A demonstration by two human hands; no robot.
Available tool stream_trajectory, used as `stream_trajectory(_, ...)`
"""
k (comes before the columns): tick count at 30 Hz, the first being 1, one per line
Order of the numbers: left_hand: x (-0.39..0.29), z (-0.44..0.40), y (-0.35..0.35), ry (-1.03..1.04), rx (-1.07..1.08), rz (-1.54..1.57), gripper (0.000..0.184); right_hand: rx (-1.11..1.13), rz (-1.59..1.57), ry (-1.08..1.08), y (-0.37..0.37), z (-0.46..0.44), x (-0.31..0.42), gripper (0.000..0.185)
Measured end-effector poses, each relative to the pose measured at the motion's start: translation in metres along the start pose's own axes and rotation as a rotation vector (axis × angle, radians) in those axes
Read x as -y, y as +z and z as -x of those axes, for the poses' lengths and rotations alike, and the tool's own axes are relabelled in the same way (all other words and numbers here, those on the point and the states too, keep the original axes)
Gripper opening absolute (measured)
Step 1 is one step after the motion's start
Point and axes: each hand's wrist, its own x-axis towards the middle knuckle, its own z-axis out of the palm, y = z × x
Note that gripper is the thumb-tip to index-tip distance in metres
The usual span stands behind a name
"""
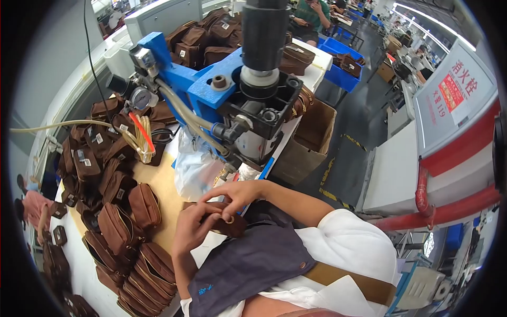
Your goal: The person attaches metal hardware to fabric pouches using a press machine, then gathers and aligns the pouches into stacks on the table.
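A brown zip pouch [236, 228] rests against the dark apron at the table's edge, partly covered by my hands. My left hand [193, 228] is closed on its left side, with the fingers bent over the top. Thumb and fingers of my right hand [236, 195] are pinched together at the pouch, near a small gold-coloured metal piece [230, 220]. Which finger touches that piece I cannot make out. Just beyond the hands stands a blue press [211, 87] with a black cylinder on top. A clear plastic bag [194, 166] lies beside its base.
Many brown pouches [108, 185] are heaped on the left of the table, and more lie behind the press. A cardboard box [301, 153] stands right of the table. Farther back are a blue crate [340, 74] and a seated person [311, 18]. Red pipes [438, 206] run at right.
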Motion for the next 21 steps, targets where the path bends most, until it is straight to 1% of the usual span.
stream_trajectory(2, 0.001, -0.016, 0.012, -0.007, 0.127, 0.222, 0.010, -0.009, 0.056, 0.106, -0.006, 0.025, 0.010, 0.076)
stream_trajectory(3, -0.001, -0.026, 0.016, 0.030, 0.190, 0.271, 0.010, 0.046, 0.044, 0.070, -0.011, 0.031, 0.001, 0.075)
stream_trajectory(6, 0.003, -0.050, 0.027, 0.076, 0.352, 0.334, 0.012, 0.002, 0.207, 0.055, -0.015, 0.060, 0.005, 0.071)
stream_trajectory(7, 0.000, -0.056, 0.031, 0.077, 0.369, 0.427, 0.012, -0.060, 0.269, -0.008, -0.012, 0.066, -0.004, 0.063)
stream_trajectory(10, -0.007, -0.073, 0.035, 0.248, 0.406, 0.228, 0.012, -0.023, 0.339, 0.086, -0.013, 0.081, -0.005, 0.056)
stream_trajectory(11, 0.001, -0.076, 0.041, 0.243, 0.376, 0.242, 0.013, -0.117, 0.262, 0.128, -0.009, 0.087, 0.001, 0.053)
stream_trajectory(12, 0.006, -0.076, 0.045, 0.134, 0.366, 0.294, 0.014, -0.209, 0.345, 0.132, -0.008, 0.092, 0.000, 0.054)
stream_trajectory(14, 0.009, -0.078, 0.053, 0.177, 0.264, 0.192, 0.013, -0.339, 0.347, 0.181, -0.004, 0.099, 0.007, 0.048)
stream_trajectory(16, 0.009, -0.078, 0.063, 0.151, 0.184, 0.193, 0.012, -0.403, 0.279, 0.195, -0.005, 0.103, 0.006, 0.040)
stream_trajectory(17, 0.009, -0.079, 0.066, 0.133, 0.157, 0.181, 0.012, -0.435, 0.255, 0.157, -0.007, 0.105, 0.002, 0.040)
stream_trajectory(18, 0.006, -0.078, 0.066, -0.012, 0.169, 0.215, 0.012, -0.468, 0.230, 0.122, -0.009, 0.106, -0.001, 0.040)
stream_trajectory(19, 0.008, -0.081, 0.069, 0.053, 0.092, 0.137, 0.013, -0.498, 0.248, 0.131, -0.011, 0.108, 0.005, 0.039)
stream_trajectory(20, 0.010, -0.086, 0.071, 0.125, 0.015, 0.058, 0.015, -0.503, 0.277, 0.145, -0.014, 0.110, 0.010, 0.045)
stream_trajectory(21, 0.011, -0.091, 0.072, 0.142, -0.042, 0.035, 0.016, -0.514, 0.282, 0.144, -0.017, 0.112, 0.011, 0.048)
